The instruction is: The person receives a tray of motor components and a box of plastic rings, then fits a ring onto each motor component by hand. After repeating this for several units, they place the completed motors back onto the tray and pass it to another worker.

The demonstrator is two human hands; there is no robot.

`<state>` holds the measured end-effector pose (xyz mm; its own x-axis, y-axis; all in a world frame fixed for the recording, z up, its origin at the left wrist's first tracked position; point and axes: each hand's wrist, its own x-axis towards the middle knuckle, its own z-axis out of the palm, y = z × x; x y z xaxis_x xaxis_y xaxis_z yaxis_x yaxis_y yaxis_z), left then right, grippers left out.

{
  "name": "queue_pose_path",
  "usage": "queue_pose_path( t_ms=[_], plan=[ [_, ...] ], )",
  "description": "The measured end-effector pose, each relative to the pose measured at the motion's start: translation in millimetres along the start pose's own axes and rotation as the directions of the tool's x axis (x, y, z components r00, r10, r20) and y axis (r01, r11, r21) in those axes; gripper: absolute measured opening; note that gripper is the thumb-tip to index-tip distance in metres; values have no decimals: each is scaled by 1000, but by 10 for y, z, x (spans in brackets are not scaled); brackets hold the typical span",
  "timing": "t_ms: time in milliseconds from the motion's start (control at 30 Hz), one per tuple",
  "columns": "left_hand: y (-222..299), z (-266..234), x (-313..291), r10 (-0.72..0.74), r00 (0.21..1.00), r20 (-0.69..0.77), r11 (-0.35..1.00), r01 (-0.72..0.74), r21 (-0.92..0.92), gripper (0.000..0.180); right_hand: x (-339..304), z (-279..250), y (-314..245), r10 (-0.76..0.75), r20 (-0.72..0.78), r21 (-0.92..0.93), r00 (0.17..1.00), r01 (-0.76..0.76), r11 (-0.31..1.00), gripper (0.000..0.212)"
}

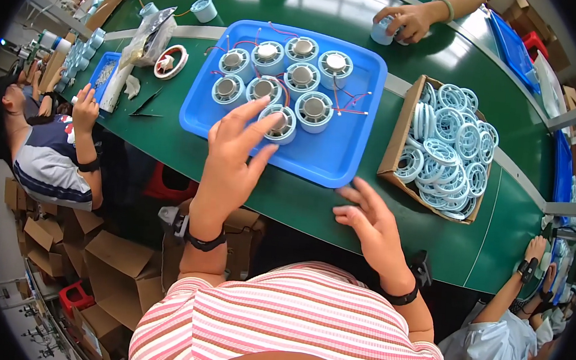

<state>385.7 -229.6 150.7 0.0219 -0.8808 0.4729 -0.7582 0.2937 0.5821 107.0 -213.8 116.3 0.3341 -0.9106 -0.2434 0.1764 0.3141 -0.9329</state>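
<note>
We see the left hand point(231, 154) over a shallow blue plastic tray point(339, 155), its fingers parted and curved about a light-blue round plastic housing with a grey metal disc point(285, 136), though we cannot tell whether they grip it; beyond this hand, in the same tray, we count eight similar housings point(302, 77). We find the right hand point(377, 229) loosely open, just beside the tray's near right corner, and beyond it to the right, on the green counter point(299, 204), we note an open brown cardboard box point(398, 134) filled with light-blue plastic rings point(439, 177).
</note>
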Motion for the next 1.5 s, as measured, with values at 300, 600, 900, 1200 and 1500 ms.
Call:
queue_pose_path(
  t_ms=[300, 600, 900, 1200, 1500],
  plan=[
    [93, 108, 131, 73, 949, 308, 937, -170, 303, 61, -421, -723, -490, -741, 21, -876, 671, 370, 311, 26],
    [249, 105, 459, 12, 848, 530, 998, -44, 47, 63, -122, -998, -301, -801, 129, -928, 585, 357, 111, 30],
    [246, 48, 441, 38, 883, 467, 972, -141, 188, 66, 154, -1181, -417, -796, 164, -919, 583, 383, 91, 26],
    [800, -125, 291, 302, 906, 296, 909, -367, 197, 66, 333, -1166, -943, -824, 159, -902, 543, 420, 102, 17],
    [1164, 700, 82, 397, 765, 508, 916, -363, -168, 60, 1049, -1150, -1175, -606, 454, -860, 653, 499, -106, 18]
  ],
)
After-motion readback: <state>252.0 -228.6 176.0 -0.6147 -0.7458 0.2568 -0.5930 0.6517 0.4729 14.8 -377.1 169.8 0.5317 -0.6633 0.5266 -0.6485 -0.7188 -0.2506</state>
